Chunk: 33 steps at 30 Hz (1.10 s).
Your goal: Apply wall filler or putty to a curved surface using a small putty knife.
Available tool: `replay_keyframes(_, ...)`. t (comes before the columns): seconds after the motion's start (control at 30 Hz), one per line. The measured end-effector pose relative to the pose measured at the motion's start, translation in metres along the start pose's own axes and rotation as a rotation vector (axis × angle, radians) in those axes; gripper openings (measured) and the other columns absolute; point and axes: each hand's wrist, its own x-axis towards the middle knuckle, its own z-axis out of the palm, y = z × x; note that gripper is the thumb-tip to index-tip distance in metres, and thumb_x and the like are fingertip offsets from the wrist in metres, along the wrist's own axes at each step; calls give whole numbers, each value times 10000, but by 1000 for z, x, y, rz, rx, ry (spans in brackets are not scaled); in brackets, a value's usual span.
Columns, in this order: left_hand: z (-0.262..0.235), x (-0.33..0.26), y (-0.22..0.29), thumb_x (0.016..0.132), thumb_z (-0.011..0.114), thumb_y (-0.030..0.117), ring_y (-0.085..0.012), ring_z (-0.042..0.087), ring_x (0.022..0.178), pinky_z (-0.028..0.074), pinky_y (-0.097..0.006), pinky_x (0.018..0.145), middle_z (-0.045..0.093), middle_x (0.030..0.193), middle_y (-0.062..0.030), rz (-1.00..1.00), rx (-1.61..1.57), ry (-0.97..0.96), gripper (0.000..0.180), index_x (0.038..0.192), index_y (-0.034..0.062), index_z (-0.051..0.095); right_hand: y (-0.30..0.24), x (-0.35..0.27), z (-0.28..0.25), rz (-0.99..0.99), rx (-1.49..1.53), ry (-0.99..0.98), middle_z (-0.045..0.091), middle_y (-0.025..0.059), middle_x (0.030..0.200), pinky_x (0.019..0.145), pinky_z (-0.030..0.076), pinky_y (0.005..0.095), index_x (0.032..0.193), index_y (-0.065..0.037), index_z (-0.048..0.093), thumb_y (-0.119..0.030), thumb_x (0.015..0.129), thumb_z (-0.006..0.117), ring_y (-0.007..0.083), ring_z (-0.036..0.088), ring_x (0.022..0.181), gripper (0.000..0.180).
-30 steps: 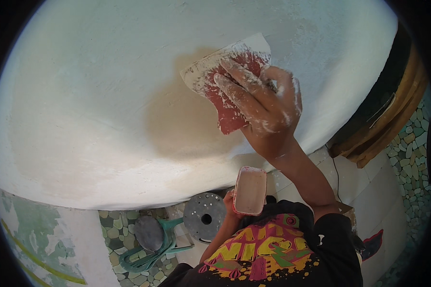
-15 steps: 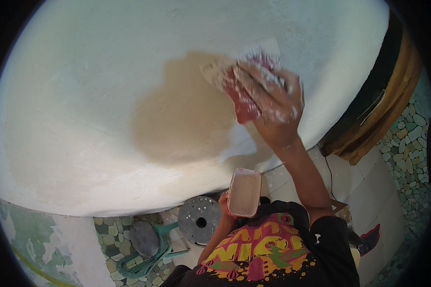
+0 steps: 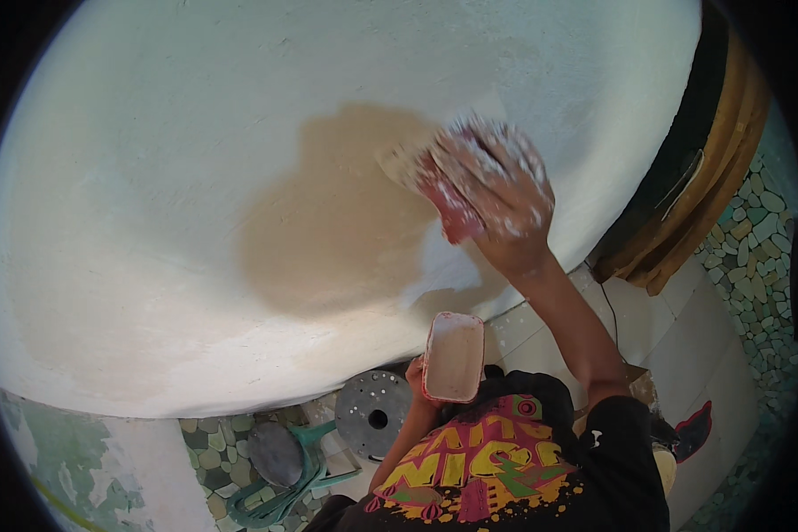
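Observation:
My right hand point(image 3: 505, 197), smeared with white paste, is raised against the pale plastered wall point(image 3: 151, 204). Its fingers are wrapped over a red putty scraper point(image 3: 455, 215) whose light-coloured blade lies at the wall surface; part of the tool is hidden under the fingers. Close to my chest, my left hand point(image 3: 415, 372) grips the side of a rectangular tub point(image 3: 455, 355) with a red rim and pale residue inside. Most of the left fingers are hidden by the tub. A large brown shadow falls on the wall beside the scraper.
Below the wall stand a perforated grey disc point(image 3: 355, 412), a round dark seat point(image 3: 276, 453) and a coiled green hose or strap point(image 3: 279, 496). To the right are brown wooden trim point(image 3: 727, 168), a thin cable point(image 3: 614, 315) and pebble flooring point(image 3: 754, 257).
My right hand and the scraper have shifted slightly downward in view, and the fingers now lie flatter over the tool. The tub stays in my left hand, almost unmoved.

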Motion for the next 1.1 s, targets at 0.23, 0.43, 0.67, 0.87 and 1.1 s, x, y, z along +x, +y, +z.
replay_keyframes(0.23, -4, -2, 5, 885, 599, 544, -454, 449, 1438, 444, -557, 1149, 374, 1618, -245, -55, 51, -125, 921, 1627, 92, 293, -6, -2, -33, 141, 100, -142, 716, 44, 1317, 1128, 447, 526, 1186, -118, 779, -140, 786, 762, 295, 609, 1312, 401)
replay_keyframes(0.43, -19, 10, 2, 874, 636, 573, -471, 433, 1443, 442, -551, 1151, 363, 1622, -250, -62, 76, -133, 960, 1629, 96, 287, 16, -34, 6, 86, 179, -50, 725, 68, 1298, 1101, 470, 517, 1162, -93, 781, -160, 785, 787, 324, 635, 1281, 383)
replay_keyframes(0.67, 0, -4, 0, 877, 637, 590, -470, 433, 1444, 419, -542, 1172, 363, 1622, -248, -46, 70, -151, 958, 1627, 102, 295, 8, -52, -13, 83, 179, -94, 713, 56, 1330, 1120, 465, 534, 1128, -113, 798, -185, 798, 761, 309, 619, 1315, 340)
replay_keyframes(0.87, -1, -4, -3, 890, 618, 534, -466, 421, 1453, 394, -540, 1192, 360, 1624, -245, -78, 77, -133, 913, 1624, 94, 301, 4, -35, 17, 59, 193, -58, 703, 52, 1351, 1120, 474, 518, 1184, -151, 787, -153, 789, 746, 298, 620, 1314, 397)
replay_keyframes(1.1, -6, -8, -5, 888, 620, 493, -470, 406, 1461, 388, -544, 1197, 347, 1631, -250, -40, 18, -63, 893, 1620, 87, 310, -11, -53, -2, 112, 257, -139, 712, 42, 1333, 1106, 498, 497, 1200, -161, 782, -115, 814, 730, 271, 642, 1281, 392)
